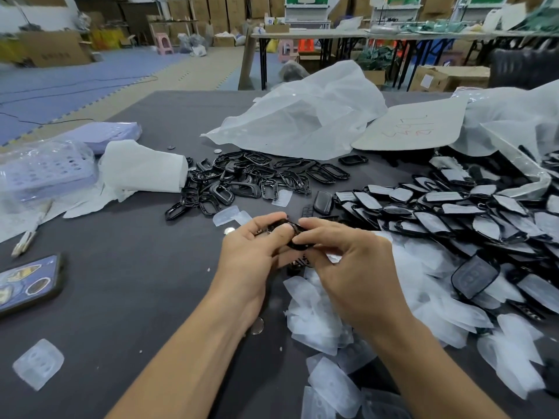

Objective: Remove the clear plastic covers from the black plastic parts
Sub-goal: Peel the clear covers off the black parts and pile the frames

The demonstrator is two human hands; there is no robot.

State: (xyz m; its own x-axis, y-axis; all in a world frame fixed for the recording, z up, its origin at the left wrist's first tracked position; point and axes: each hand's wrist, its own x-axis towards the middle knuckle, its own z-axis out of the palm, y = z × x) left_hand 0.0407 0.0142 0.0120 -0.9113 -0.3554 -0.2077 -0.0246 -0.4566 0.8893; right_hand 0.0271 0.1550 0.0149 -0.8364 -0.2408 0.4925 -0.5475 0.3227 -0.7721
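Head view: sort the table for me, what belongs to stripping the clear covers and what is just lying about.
Job: left hand and right hand, both pinching one black part; pile of covered black parts; heap of loose clear covers; bare black frames.
Lying about: phone; white paper roll; bagged purple trays; coin; cardboard sheet.

A stretch of bare table (127, 297) lies open beside the left hand (251, 249), bounded by a phone (27, 285) and a lone clear cover (37, 364). Ahead, a heap of black frames (242, 176) bars the way. To the right, covered black parts (453, 213) and loose clear covers (317, 313) crowd the surface.
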